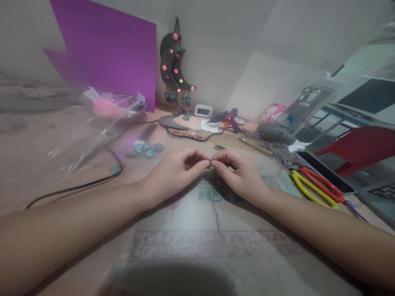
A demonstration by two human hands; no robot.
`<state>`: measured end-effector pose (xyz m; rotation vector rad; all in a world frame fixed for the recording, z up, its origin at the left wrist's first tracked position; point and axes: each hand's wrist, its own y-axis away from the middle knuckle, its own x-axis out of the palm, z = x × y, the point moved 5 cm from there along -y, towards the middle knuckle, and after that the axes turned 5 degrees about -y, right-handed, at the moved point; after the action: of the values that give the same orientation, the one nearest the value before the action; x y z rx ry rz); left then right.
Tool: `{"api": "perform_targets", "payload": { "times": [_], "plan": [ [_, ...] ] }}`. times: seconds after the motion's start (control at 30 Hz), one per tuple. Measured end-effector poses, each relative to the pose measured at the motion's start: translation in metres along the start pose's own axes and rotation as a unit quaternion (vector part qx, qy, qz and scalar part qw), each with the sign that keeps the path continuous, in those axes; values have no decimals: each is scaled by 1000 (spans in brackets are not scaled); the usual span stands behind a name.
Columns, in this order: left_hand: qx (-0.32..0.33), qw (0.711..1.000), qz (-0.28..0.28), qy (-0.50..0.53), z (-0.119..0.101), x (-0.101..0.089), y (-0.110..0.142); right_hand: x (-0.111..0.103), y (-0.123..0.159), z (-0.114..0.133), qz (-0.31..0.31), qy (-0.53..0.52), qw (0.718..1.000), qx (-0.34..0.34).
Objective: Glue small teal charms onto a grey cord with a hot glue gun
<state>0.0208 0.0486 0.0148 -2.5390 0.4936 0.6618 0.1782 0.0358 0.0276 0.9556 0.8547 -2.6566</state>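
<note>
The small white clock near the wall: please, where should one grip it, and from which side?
I would pinch the white clock by its two short ends, coming from the front and slightly above. It stands upright and is wider than tall, the wall is behind, and the glue gun lies close on the right.

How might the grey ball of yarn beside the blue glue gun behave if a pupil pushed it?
The grey ball of yarn could well roll, being rounded, though the loose, tangled grey strands close by might catch and drag. It would probably give a little under the fingers and feel light, since it looks wound from soft strands.
</note>
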Motion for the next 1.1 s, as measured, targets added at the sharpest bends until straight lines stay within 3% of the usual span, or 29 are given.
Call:
{"api": "perform_targets", "payload": {
  "times": [0.27,0.53,0.7,0.87,1.1],
  "plan": [
    [-5,1000,8,-23,-1,-1,-1,1,0,4,14,-3,1000,-23],
    [-9,1000,19,17,4,1,-2,0,-1,-1,5,-5,1000,-11],
    [-33,998,-6,49,10,1,-1,0,0,-5,-4,-33,999,13],
    [-34,999,-2,11,7,1,-1,0,0,-8,-8,-58,997,54],
    [-10,999,-18,-41,3,-2,-1,-1,-1,-7,5,-63,997,43]
  ]
}}
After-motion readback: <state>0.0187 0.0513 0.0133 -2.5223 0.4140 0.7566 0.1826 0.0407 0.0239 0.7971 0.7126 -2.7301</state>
